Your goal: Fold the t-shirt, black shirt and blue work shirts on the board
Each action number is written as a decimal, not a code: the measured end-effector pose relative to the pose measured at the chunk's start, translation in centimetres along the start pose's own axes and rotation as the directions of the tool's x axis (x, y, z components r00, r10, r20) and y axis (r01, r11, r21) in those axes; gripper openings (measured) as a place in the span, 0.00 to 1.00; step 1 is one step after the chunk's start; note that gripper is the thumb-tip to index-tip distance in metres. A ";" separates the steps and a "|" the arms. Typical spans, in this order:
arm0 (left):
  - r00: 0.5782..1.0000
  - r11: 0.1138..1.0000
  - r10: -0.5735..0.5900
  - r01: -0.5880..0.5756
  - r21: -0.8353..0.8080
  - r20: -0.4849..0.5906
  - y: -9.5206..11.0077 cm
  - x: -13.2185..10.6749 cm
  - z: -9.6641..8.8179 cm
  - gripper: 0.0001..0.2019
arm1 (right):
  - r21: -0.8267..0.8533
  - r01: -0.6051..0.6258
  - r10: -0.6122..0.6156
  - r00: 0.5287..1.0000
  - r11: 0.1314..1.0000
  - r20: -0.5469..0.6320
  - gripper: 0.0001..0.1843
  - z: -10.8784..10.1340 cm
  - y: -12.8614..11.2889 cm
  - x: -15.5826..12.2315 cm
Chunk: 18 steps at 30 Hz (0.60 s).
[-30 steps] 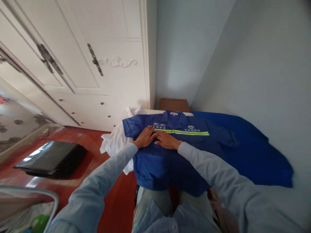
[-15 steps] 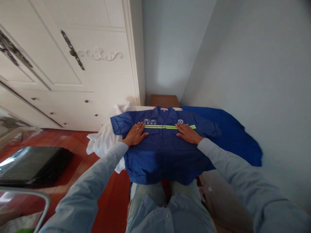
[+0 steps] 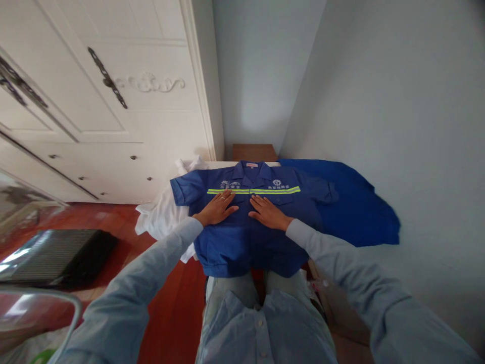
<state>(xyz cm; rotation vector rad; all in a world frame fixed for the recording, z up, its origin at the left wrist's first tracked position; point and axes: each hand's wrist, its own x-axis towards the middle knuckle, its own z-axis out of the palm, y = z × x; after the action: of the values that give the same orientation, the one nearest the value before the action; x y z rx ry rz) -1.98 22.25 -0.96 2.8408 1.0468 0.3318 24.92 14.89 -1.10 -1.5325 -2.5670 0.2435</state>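
Note:
A short-sleeved navy work shirt (image 3: 227, 242) lies spread face up in front of me, collar away from me. Across its chest runs a yellow and silver reflective band, with white logos and lettering above it. My left hand (image 3: 216, 208) rests flat on the chest with fingers extended, a ring on one finger, fingertips at the band. Flat on the shirt just right of the button line is my right hand (image 3: 270, 212), fingers stretched out below the band. The surface under the shirt is mostly hidden.
White cloth (image 3: 161, 215) hangs at the left of the shirt, bright blue fabric (image 3: 356, 202) lies to the right. A brown box (image 3: 254, 152) stands behind, by the wall. At left are a white wardrobe (image 3: 162, 126) and a black ridged case (image 3: 56, 258) on the reddish floor.
My right hand has slid left toward the button line, uncovering the right chest lettering. My left hand has shifted slightly toward the middle. The view has moved a little.

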 end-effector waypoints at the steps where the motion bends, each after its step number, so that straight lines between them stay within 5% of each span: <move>1: 1.000 1.000 -0.011 0.011 0.005 0.020 0.4 0.5 0.2 0.34 | 0.004 0.010 -0.010 1.000 1.000 0.011 0.42 -0.2 0.7 0.4; 5: 0.996 0.997 -0.067 0.064 0.051 0.056 0.4 2.9 1.0 0.36 | -0.003 0.040 -0.040 0.998 0.999 0.039 0.40 -1.0 3.1 2.4; 11: 0.989 0.989 -0.138 0.135 0.061 0.049 -2.3 5.9 1.0 0.33 | -0.007 0.043 -0.042 0.997 0.999 0.059 0.38 -1.7 5.2 6.0; 18: 0.991 0.991 -0.120 0.122 0.045 -0.059 -1.8 6.1 -0.3 0.32 | -0.092 0.023 -0.026 0.999 0.996 -0.040 0.38 -2.0 3.6 6.9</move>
<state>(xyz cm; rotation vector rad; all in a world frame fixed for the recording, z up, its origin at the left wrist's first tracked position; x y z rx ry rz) 1.34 27.61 0.12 2.8082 1.2482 0.3834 25.18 22.78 0.35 -1.5183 -2.5967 0.0921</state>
